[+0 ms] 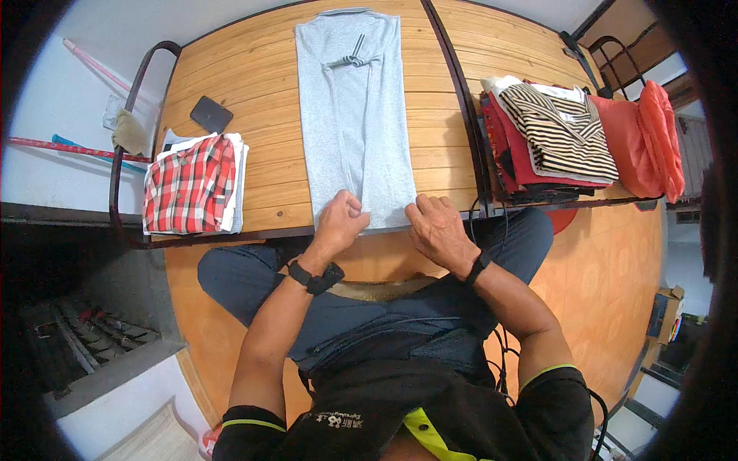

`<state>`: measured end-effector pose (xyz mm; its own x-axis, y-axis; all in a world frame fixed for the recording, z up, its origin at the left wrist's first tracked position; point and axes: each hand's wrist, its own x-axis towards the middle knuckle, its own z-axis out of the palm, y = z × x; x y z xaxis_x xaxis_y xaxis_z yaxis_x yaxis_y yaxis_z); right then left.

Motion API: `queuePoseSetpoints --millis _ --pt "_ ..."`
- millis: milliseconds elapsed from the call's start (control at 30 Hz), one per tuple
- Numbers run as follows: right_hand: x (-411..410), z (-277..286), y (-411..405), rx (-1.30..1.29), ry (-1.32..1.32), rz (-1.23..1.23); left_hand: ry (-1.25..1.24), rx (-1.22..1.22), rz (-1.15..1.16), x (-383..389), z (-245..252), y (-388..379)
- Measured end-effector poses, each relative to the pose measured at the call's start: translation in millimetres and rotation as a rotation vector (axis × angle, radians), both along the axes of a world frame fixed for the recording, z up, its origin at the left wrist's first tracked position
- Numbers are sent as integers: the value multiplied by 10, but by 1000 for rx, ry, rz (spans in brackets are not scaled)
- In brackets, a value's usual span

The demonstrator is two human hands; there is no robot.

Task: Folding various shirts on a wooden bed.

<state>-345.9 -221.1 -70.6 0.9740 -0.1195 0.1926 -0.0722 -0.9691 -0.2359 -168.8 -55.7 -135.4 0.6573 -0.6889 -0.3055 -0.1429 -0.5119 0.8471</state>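
A light grey polo shirt (387, 132) lies lengthwise before me on the slatted wooden table (265, 109), its sides folded in to a long narrow strip. Its collar is at the far end, and a striped sleeve cuff shows across its upper part. My left hand (340, 222) is curled at the left part of the near hem, thumb and fingers pinched on the cloth. At the right corner of that hem, my right hand (441, 230) has its fingers closed on the fabric; the fingertips are partly hidden. The hem reaches the table's front edge.
A pile topped by a red plaid shirt (187, 187) sits at the left, with a dark phone-like object (211, 114) behind it. On the right stands a stack topped by a striped shirt (562, 129), beside a coral-red garment (640, 141). Black cables (503, 357) hang at my right.
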Motion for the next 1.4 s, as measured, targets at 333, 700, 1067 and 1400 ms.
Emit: queuePoseSetpoints --millis 333,700,1067,1400 --pt "-131 -209 -15 -46 136 -46 -11 102 -105 -27 102 -63" --pt "-197 -321 17 -67 227 -23 -333 176 -129 -206 236 -114" --pt "-85 -212 -14 -118 119 99 -709 -16 -289 -66 536 397" --pt "-63 -359 -183 -63 67 213 -903 191 -439 57 454 641"
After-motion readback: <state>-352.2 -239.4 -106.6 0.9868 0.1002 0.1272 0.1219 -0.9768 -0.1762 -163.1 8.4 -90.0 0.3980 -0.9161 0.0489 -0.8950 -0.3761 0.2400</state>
